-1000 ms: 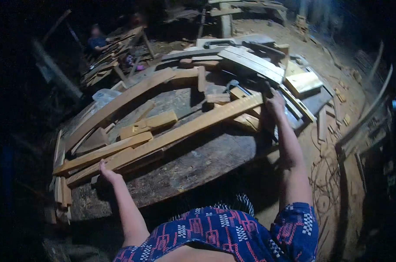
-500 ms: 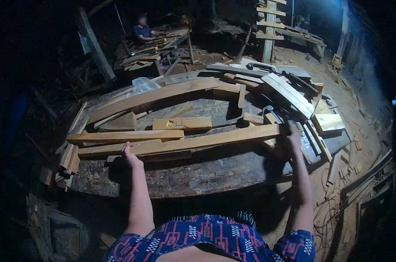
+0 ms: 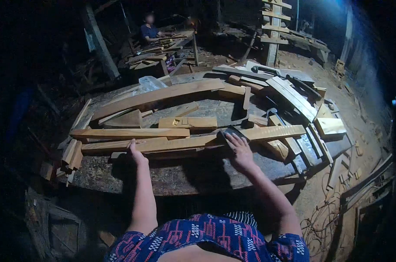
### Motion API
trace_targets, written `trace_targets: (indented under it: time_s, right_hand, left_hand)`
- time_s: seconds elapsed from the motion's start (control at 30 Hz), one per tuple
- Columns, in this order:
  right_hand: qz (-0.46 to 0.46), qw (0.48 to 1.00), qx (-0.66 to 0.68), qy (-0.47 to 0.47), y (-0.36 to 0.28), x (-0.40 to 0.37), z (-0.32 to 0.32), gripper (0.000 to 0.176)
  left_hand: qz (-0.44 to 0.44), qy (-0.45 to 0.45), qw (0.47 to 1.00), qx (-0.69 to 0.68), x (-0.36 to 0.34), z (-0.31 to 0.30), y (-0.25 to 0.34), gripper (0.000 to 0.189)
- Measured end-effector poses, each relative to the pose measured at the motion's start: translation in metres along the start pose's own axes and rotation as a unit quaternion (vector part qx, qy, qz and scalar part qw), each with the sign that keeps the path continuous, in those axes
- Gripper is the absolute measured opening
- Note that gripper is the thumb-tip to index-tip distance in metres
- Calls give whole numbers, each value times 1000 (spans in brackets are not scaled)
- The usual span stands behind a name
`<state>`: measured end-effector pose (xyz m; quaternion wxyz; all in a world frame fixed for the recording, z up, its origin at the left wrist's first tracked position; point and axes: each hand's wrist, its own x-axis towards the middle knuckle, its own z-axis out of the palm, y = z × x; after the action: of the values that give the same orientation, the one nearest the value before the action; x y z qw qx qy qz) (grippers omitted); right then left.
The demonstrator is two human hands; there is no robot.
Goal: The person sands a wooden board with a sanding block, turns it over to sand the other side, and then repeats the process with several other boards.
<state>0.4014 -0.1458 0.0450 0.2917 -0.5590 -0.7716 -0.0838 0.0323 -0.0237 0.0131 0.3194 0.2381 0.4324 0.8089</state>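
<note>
Beam (image 3: 193, 142) is lying lengthwise along near side of tabletop (image 3: 180, 177); its R end is extending over short wood pcs. (image 3: 274, 148). L hand (image 3: 138, 156) is touching beam's near edge, L of ctr., w/ fingers partly extended; whether it is gripping cannot be told. R hand (image 3: 241, 156) is grasping dark block (image 3: 231, 132), fingers lying over its top; block is sitting on beam, R of ctr.; R forearm is reaching in from near side.

2nd beam (image 3: 128, 133) is lying just behind main beam's L part; notched pc. (image 3: 189, 122) is resting behind both; curved plank (image 3: 161, 94) is lying farther back, w/ clear bag (image 3: 151, 83) beyond; pale boards (image 3: 293, 98) are lying at R; in bkgd., another person (image 3: 150, 32) is staying near piled wood (image 3: 163, 49).
</note>
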Motion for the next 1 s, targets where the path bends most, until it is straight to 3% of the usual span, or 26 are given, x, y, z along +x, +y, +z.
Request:
trace_targets:
  time_s: [0.07, 0.1, 0.13, 0.17, 0.2, 0.23, 0.27, 0.3, 0.33, 0.4, 0.43, 0.47, 0.5, 0.53, 0.57, 0.63, 0.67, 0.73, 0.83, 0.87, 0.93, 0.97, 1.0]
  right_hand:
    - [14, 992, 123, 15, 44, -2, -1, 46]
    - [79, 995, 57, -21, 51, 0, -25, 44]
    - [50, 992, -26, 117, 106, -20, -2, 43]
    - [92, 991, 45, 92, 122, -20, -34, 49]
    - [107, 980, 24, 167, 106, -27, -72, 53]
    - [154, 972, -10, 177, 152, -47, -69, 53]
    - [313, 920, 130, 194, 191, -67, -60, 49]
    - [388, 896, 39, 211, 206, -75, -59, 47]
    - [420, 895, -5, 151, 211, -77, -61, 50]
    - [352, 928, -29, 115, 213, -77, -41, 51]
    - [293, 946, 95, 96, 140, -51, -68, 53]
    - [193, 971, 27, 142, 143, -49, -29, 46]
    - [195, 977, 7, 85, 135, -40, 8, 50]
    - [159, 986, -47, 28, 76, -22, -3, 50]
    - [99, 993, 30, 59, 46, -11, 16, 49]
    - [58, 997, -16, -37, -13, 7, 24, 56]
    - [15, 1000, -1, -13, -26, 12, 31, 60]
    - [10, 999, 43, -27, -34, 14, 19, 58]
    - [-1, 1000, -28, 8, 21, 3, 15, 47]
    - [50, 998, 28, 22, 32, 2, -5, 45]
    - [149, 987, 14, 63, 72, -23, -10, 52]
    - [175, 980, -51, 84, 69, -25, -21, 57]
    - [213, 970, -107, 45, 83, -31, -17, 60]
  left_hand:
    - [-36, -4, 999, -29, -17, 9, 15, 20]
    - [-36, -1, 999, -31, -14, 7, 12, 20]
    - [-19, -19, 999, -47, -9, 4, 5, 20]
    - [-3, -39, 997, -63, -6, 2, 0, 20]
    - [-4, -37, 997, -65, -4, 2, -1, 20]
    - [22, -31, 998, -41, -4, 1, -2, 19]
    - [48, -24, 998, -16, -3, 1, -2, 19]
    - [47, -23, 999, -17, -3, 0, -3, 19]
    - [39, -25, 999, -26, -4, 1, -3, 17]
    - [32, -26, 998, -37, -5, 2, -2, 16]
    - [28, -30, 998, -37, -6, 3, -1, 15]
    - [25, -34, 998, -36, -7, 4, 1, 14]
    - [26, -36, 998, -33, -11, 6, 6, 14]
    - [6, -37, 999, -40, -15, 9, 13, 14]
    - [-13, -37, 998, -46, -19, 11, 16, 15]
    - [0, -35, 999, -33, -8, 5, 1, 15]
    - [15, -29, 999, -23, -4, 2, -2, 16]
    - [8, -32, 999, -25, 1, -2, -6, 17]
    - [-2, -43, 998, -38, -3, 1, -1, 17]
    - [-1, -53, 998, -41, -4, 1, 1, 16]
    - [7, -46, 998, -39, 14, -9, -20, 18]
    - [18, -46, 998, -32, 15, -9, -21, 21]
    - [14, -40, 998, -36, 14, -10, -24, 21]
